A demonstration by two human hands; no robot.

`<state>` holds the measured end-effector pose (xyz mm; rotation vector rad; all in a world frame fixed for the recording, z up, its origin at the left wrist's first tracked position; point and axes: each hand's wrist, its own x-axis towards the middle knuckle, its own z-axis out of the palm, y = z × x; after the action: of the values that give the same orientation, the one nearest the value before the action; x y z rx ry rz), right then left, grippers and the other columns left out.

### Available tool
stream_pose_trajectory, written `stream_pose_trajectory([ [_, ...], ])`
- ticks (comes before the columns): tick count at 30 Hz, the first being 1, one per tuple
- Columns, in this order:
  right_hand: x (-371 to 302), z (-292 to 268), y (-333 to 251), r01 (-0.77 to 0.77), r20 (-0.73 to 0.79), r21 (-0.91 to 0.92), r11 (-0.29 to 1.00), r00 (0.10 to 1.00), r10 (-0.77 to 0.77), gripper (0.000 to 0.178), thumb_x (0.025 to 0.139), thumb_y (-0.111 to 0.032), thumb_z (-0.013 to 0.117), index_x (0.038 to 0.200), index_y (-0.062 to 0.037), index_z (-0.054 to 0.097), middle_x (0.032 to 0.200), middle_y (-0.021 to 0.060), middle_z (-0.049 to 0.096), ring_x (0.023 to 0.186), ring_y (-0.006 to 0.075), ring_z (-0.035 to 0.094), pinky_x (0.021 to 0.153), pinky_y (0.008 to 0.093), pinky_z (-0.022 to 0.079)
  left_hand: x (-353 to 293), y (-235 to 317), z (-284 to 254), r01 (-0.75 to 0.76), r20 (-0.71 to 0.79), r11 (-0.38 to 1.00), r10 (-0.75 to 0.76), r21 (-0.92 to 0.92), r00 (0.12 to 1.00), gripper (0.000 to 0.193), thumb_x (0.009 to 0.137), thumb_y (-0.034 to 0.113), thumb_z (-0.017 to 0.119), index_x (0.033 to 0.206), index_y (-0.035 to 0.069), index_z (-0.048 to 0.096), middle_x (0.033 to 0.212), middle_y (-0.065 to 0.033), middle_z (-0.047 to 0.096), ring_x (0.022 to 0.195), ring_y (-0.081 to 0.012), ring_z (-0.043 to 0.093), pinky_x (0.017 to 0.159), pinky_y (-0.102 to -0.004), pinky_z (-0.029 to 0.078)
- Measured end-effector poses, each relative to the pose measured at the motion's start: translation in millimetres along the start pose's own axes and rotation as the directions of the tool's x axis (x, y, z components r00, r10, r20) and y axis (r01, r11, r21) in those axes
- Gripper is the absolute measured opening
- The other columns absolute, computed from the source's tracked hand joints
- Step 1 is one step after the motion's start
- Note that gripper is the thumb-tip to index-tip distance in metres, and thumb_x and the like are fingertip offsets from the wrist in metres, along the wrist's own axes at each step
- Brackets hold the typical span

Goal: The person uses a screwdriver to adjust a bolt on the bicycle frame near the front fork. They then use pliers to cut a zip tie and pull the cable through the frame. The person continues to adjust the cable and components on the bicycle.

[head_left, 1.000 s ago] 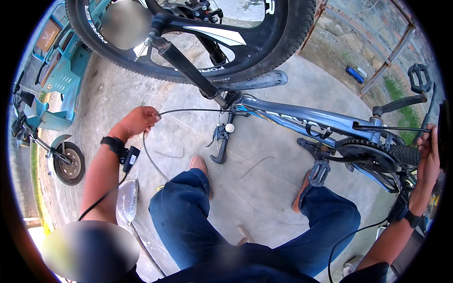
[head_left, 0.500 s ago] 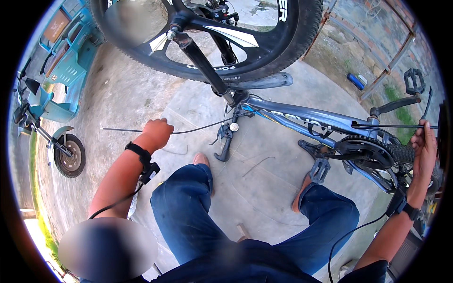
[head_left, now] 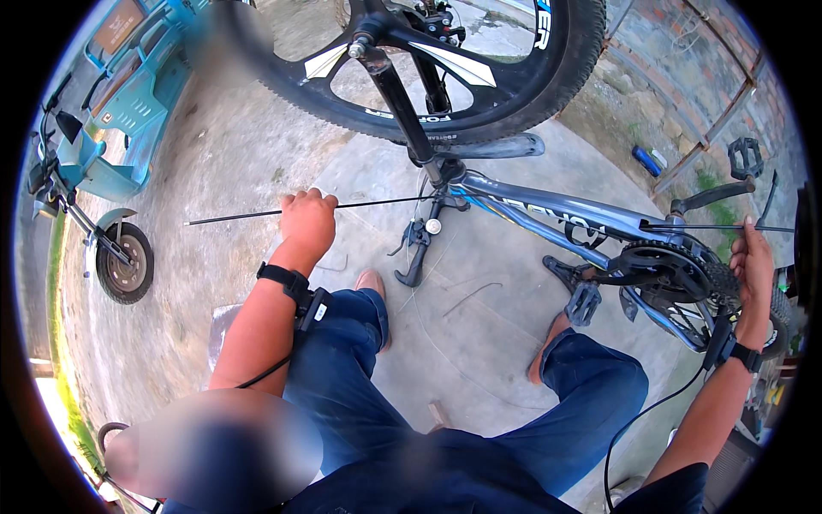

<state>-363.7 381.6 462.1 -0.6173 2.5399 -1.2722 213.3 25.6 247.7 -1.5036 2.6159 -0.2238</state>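
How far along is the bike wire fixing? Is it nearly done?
Done: the bicycle stands upside down, front wheel up. In hand: the left hand grips the black cable, its free end poking out leftward; the right hand holds a thin wire above the chainring. Left, it seems: both ends look loose, fastened to nothing visible.

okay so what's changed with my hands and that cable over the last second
The left hand, which reached out low with the cable curving loosely, has drawn up and closed into a fist on it; the cable now runs straight and taut to the bike frame, its end poking out left of the fist. The right hand stays by the rear sprocket, holding the cable's other end.
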Motion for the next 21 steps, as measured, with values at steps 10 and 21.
stream_pose_trajectory([
  [10, -26, -10, -6, -0.06, -0.013, -0.252, 0.966, 0.998, 0.059, 0.044, 0.095, -0.05, 0.054, 0.078, -0.0099, 0.058, 0.056, -0.0022, 0.051, 0.039, 0.0085, 0.046, 0.037, 0.0221, 0.03, -10, 14, -12, 0.1, 0.011, 0.987, -0.099, -0.123, 0.995, 0.021, 0.079, 0.007, 0.055, 0.089, 0.014, 0.072, 0.096, -0.0113, 0.065, 0.102, -0.0305, 0.061, 0.1, -0.0483, 0.038],
  [21, -137, 0, -17, 0.095, 0.006, -0.026, 0.995, 0.995, -0.095, 0.028, 0.096, -0.03, 0.06, 0.086, -0.0038, 0.064, 0.062, 0.0014, 0.057, 0.048, 0.0079, 0.053, 0.045, 0.0218, 0.041, -10, -3, 24, 0.078, 0.018, 0.976, -0.076, -0.204, 0.997, 0.025, 0.079, 0.003, 0.053, 0.096, 0.014, 0.067, 0.094, -0.0138, 0.065, 0.093, -0.0325, 0.063, 0.087, -0.0455, 0.044],
])
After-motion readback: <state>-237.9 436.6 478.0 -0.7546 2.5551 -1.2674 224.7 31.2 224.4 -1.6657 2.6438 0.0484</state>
